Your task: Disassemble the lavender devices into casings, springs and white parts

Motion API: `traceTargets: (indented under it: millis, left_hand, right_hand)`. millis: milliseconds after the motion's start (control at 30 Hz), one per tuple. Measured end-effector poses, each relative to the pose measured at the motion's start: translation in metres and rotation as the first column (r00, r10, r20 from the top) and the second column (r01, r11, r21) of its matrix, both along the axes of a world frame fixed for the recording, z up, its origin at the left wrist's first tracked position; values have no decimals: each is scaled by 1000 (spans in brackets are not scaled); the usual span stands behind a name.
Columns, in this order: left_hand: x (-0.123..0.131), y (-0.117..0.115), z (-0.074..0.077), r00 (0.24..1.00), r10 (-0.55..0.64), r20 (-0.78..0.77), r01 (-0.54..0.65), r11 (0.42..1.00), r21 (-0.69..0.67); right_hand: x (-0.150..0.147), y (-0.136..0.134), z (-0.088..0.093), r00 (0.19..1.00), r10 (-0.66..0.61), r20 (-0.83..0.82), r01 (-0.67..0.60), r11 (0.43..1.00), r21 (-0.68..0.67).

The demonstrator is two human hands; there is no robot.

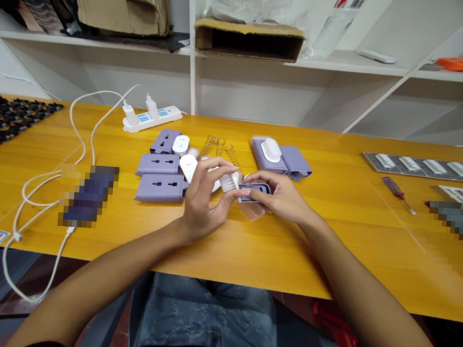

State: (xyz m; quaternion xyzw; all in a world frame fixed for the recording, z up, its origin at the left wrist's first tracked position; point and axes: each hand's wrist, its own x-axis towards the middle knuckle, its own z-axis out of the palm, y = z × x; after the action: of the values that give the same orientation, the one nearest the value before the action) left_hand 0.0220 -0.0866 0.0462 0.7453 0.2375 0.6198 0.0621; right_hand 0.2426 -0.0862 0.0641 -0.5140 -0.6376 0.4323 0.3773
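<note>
My left hand (206, 198) pinches a white ribbed cap (228, 182) between thumb and fingers. Against it, my right hand (283, 195) grips a purple housing (256, 188) with a clear part (252, 211) below it. The two parts meet between my fingertips; whether they are joined is hard to tell. Left of my hands lie purple housings (161, 187) and white oval parts (188, 165). Several metal springs (220, 146) rest just behind my hands. Behind my right hand are a purple housing with a white cap (270, 150) on it and another purple piece (296, 161).
A power strip (160, 116) with white cables stands at the back left, near a blurred phone (91, 193). Black parts (13, 118) lie far left. To the right are a screwdriver (397, 191) and a metal strip (412, 166). A cardboard box (249, 29) sits on the shelf.
</note>
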Motion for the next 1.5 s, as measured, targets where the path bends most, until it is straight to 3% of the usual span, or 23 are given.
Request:
traceTargets:
  millis: [267,667,867,1000,1133,1500]
  left_hand:
    - [0,0,5,996,54,-72,-44,990,137]
    - [2,2,2,977,-119,-180,143,981,130]
    - [2,0,4,994,-40,-102,56,985,161]
    - [2,1,4,991,-126,-33,129,984,124]
    - [1,1,2,979,-179,-98,187,980,73]
    - [0,1,0,969,-161,-185,154,987,-53]
  right_hand:
    - [-6,-5,2,984,100,-148,-115,988,-100]
    - [-7,-4,0,984,79,-161,-96,991,-95]
    - [-4,-3,0,974,108,-201,-126,989,-76]
    - [-4,-3,1,960,154,-235,-177,981,-80]
    - [-1,-1,0,940,141,-311,-171,983,-72]
    - [9,5,-1,886,85,-456,-154,981,-116]
